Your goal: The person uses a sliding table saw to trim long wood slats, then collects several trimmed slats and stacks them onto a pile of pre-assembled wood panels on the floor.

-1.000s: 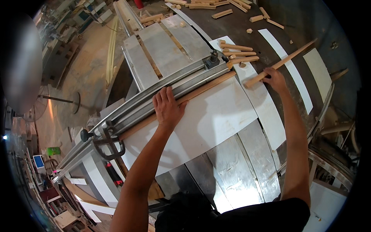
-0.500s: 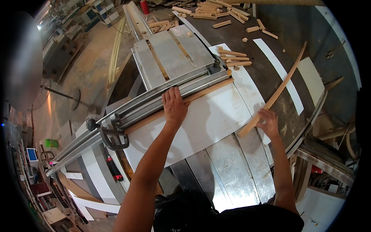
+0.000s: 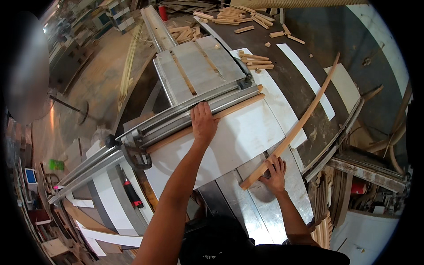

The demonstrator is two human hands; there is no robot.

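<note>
My left hand (image 3: 204, 122) is closed over a wooden strip (image 3: 240, 107) and the metal fence (image 3: 176, 118) beside it, its fingers hooked over the fence and the thumb against the strip. That strip lies along the fence's near side, on a white panel (image 3: 221, 145). My right hand (image 3: 274, 173) grips a longer wooden strip (image 3: 304, 118) near its near end. This one slants away to the far right, crossing the white panel's right side, with its near end above the grey metal table (image 3: 265, 207).
Short cut wood pieces (image 3: 256, 62) lie beyond the fence's right end, with a larger pile (image 3: 227, 17) farther back. A slotted metal sliding table (image 3: 198, 66) stands behind the fence. At the left are a clamp-like bracket (image 3: 136, 152) and a red-and-black utility knife (image 3: 131, 193).
My right hand has drawn the long strip toward me and to the left. My left hand stays on the strip at the fence. The whole view has shifted slightly.
</note>
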